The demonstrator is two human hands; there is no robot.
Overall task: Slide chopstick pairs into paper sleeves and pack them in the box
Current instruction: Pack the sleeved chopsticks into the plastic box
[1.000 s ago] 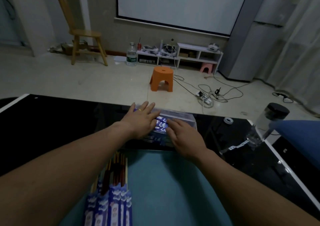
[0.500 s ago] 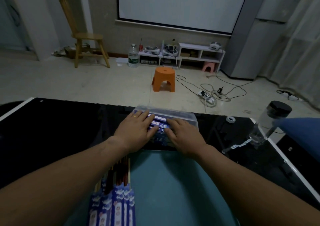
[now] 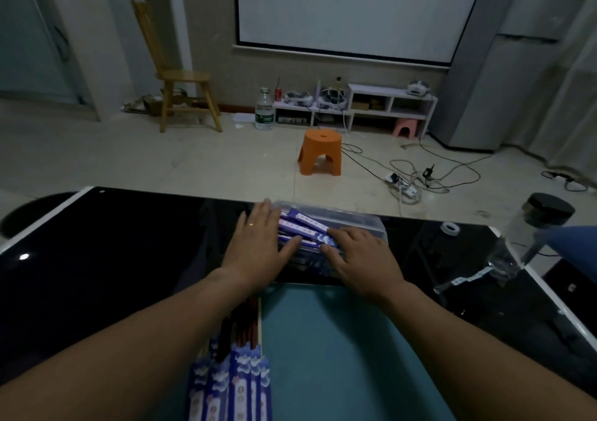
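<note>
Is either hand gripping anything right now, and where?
Nothing gripped: left hand and right hand lie flat, pressing the blue paper-sleeved chopsticks down in the clear plastic box.

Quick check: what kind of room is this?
Probably a home living room: projector screen on the wall, fridge in the corner, wooden chair and orange stool on a tiled floor.

We find the box (image 3: 358, 219) at the far edge of the table (image 3: 113, 243), just behind the mat (image 3: 339, 340); sleeved chopsticks (image 3: 303, 225) lie in it under our left hand (image 3: 258, 243) and right hand (image 3: 361, 256). More sleeves (image 3: 232, 385) lie along the mat's left edge
</note>
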